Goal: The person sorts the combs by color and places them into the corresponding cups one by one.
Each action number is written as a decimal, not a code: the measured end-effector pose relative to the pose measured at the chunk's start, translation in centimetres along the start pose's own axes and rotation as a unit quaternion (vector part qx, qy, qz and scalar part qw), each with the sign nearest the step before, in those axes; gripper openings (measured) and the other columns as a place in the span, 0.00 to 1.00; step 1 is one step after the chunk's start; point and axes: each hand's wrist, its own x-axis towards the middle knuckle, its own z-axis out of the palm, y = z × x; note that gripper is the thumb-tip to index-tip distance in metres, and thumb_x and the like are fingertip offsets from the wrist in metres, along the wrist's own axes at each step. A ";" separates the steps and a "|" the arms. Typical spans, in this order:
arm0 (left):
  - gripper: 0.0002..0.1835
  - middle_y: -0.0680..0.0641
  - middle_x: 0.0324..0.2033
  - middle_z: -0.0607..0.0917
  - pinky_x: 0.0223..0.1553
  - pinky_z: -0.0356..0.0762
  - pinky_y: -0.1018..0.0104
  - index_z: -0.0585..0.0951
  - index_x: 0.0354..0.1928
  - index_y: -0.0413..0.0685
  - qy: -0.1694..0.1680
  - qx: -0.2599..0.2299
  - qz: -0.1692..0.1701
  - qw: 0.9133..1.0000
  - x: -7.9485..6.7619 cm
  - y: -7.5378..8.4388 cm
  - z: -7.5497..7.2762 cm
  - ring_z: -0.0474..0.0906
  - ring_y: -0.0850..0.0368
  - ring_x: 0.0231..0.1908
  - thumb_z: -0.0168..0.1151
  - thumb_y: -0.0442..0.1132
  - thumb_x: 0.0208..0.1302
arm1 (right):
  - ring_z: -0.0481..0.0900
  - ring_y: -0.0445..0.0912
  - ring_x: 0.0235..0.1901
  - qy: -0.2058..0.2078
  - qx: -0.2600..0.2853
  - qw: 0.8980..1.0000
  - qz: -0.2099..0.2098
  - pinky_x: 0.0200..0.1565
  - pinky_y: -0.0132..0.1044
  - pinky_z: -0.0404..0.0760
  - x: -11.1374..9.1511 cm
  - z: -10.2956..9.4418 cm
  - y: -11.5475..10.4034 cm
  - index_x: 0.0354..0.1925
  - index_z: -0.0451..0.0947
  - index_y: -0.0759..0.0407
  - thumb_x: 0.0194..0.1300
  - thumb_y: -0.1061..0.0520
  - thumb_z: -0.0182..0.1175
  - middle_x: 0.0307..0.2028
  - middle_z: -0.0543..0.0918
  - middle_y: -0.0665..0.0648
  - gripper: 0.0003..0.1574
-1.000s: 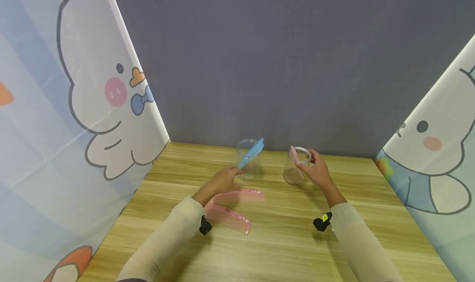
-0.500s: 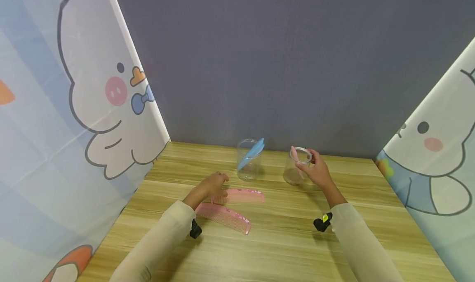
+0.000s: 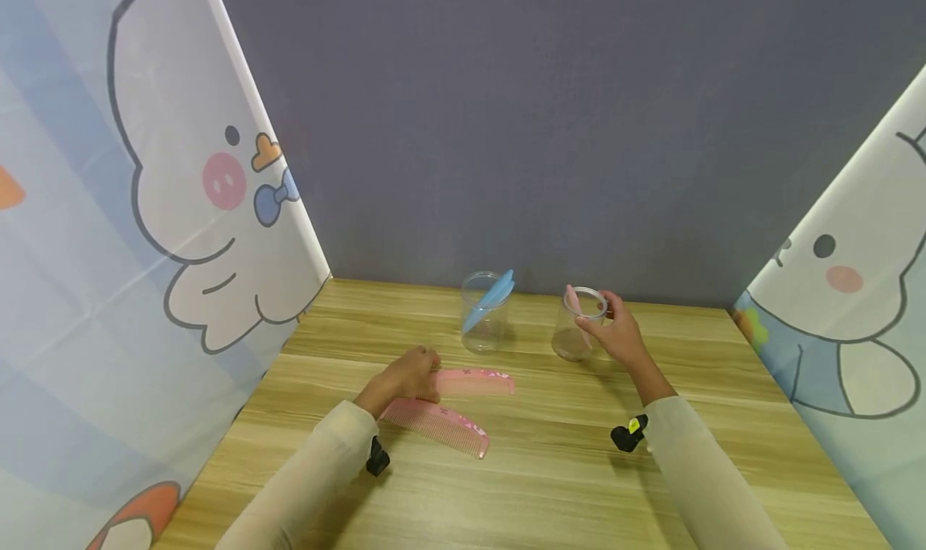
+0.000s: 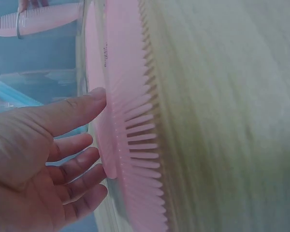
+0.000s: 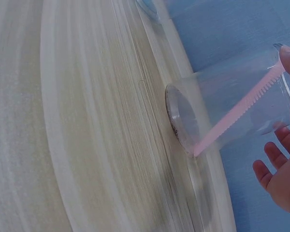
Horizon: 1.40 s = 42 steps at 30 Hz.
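My left hand (image 3: 408, 375) is over the left end of the farther pink comb (image 3: 473, 383), which lies on the table. In the left wrist view its thumb and loosely bent fingers are spread apart at that comb's edge (image 4: 94, 63). Nearer to me lies a second pink comb (image 3: 437, 427), teeth facing me. At the right, my right hand (image 3: 618, 331) grips the rim of a clear plastic cup (image 3: 567, 343) between thumb and fingers. Inside this upright cup leans a pink comb (image 5: 244, 106).
Left of the held cup stands another clear cup (image 3: 481, 339) with blue combs (image 3: 489, 301) leaning in it. A dark grey panel (image 3: 506, 132) rises behind the wooden table (image 3: 550, 486), and cartoon-printed sheets (image 3: 239, 293) flank both sides.
My left hand has let go of a blue comb, now resting in the left cup, and has come back down-left to the pink combs. My right hand stays at its cup.
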 end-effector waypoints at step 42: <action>0.27 0.41 0.51 0.85 0.52 0.81 0.53 0.80 0.59 0.37 0.071 0.020 0.127 0.989 0.4 -3.1 0.0 0.80 0.49 0.50 0.69 0.43 0.60 | 0.65 0.69 0.66 0.005 0.009 1.000 0.003 0.63 0.66 0.68 0.2 0.1 0.0 0.77 0.52 0.65 0.70 0.45 0.65 0.64 0.67 0.74 0.52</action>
